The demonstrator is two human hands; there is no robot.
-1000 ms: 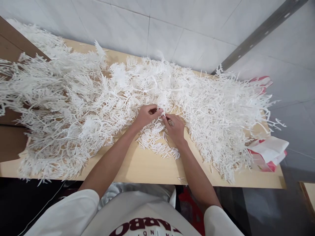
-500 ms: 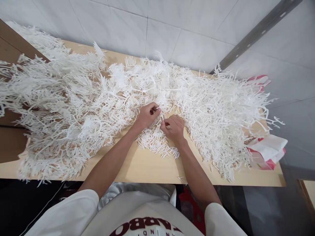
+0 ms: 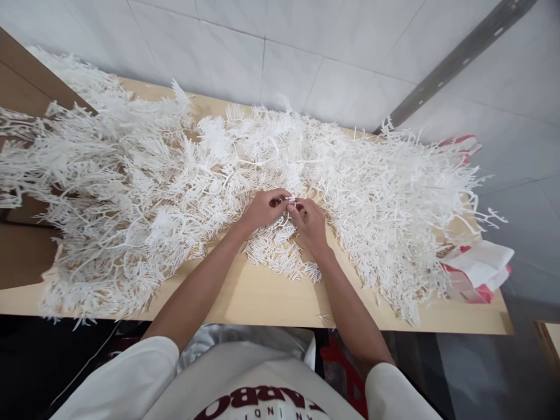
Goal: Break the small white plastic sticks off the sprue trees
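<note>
Over the middle of the wooden table [image 3: 266,297], my left hand [image 3: 263,210] pinches a small white branched plastic sprig [image 3: 283,225] between thumb and finger. My right hand [image 3: 312,226] meets it fingertip to fingertip and is closed on the same sprig. Part of the sprig hangs below the fingers; the rest is hidden by them. Just under my hands lies a little pile of loose white slivers [image 3: 284,259]. Large heaps of tangled white plastic branches surround my hands, one on the left [image 3: 131,175] and one on the right [image 3: 385,192].
A brown cardboard box [image 3: 26,87] stands at the left end. Red-and-white plastic packaging [image 3: 479,268] lies at the table's right end. Behind the table rises a tiled wall [image 3: 289,64], with a grey metal strip [image 3: 455,64] on the right.
My right hand has moved up to my left hand, so their fingertips now meet at the sprig. My left hand has stayed nearly in place. The view has shifted slightly.
</note>
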